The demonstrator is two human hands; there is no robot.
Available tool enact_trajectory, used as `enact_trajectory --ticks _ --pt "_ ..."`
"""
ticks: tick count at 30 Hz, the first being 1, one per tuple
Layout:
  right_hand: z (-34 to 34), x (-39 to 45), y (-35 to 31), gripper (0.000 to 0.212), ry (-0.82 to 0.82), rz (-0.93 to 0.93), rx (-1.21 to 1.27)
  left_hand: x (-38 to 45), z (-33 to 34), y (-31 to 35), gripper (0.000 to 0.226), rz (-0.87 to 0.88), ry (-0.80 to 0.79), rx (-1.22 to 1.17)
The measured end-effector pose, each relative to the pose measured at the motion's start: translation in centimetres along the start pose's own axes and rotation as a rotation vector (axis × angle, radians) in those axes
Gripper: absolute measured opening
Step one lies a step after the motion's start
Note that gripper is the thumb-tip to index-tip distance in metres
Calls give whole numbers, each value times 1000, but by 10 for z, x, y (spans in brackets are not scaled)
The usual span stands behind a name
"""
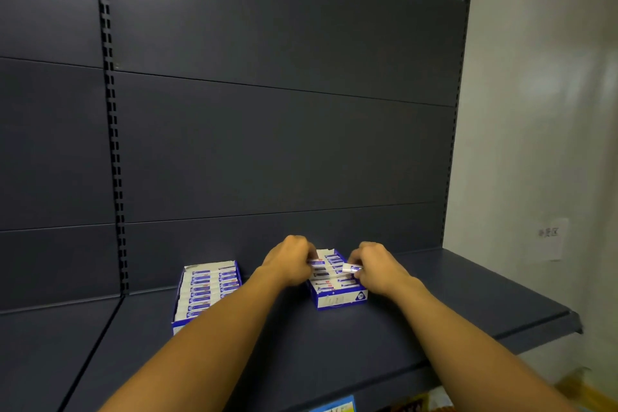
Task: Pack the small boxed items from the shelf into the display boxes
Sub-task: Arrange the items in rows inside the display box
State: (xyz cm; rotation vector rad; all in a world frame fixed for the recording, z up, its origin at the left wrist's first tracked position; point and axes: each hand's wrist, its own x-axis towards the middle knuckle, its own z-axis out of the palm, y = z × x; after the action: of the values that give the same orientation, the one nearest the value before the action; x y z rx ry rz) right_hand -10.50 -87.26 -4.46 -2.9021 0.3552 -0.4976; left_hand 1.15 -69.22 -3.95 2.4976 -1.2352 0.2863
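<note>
Two blue-and-white display boxes stand on the dark shelf [468,294]. The left display box [187,314] is packed with several small boxed items in two rows. The right display box [337,300] also holds several small items. My left hand [291,261] reaches over that box's left side, its curled fingers on the small boxes inside. My right hand [374,266] pinches one small white-and-blue box [352,267] above the right edge of the same display box.
The shelf's back panel [267,144] is dark with a slotted upright [113,144] at the left. A pale wall [535,110] bounds the right end. Price tags and goods show below the shelf's front edge [334,406].
</note>
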Motion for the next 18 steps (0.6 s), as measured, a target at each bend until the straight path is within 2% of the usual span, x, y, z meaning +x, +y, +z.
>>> enact_trajectory --ticks 8,14,18 --pt "20 35 17 34 15 -180 90 18 24 7 25 -125 121 -49" --pt "37 52 35 30 39 -296 218 17 46 5 27 -193 122 -102" --pt "45 66 40 25 86 -355 294 18 50 3 28 -214 201 -147"
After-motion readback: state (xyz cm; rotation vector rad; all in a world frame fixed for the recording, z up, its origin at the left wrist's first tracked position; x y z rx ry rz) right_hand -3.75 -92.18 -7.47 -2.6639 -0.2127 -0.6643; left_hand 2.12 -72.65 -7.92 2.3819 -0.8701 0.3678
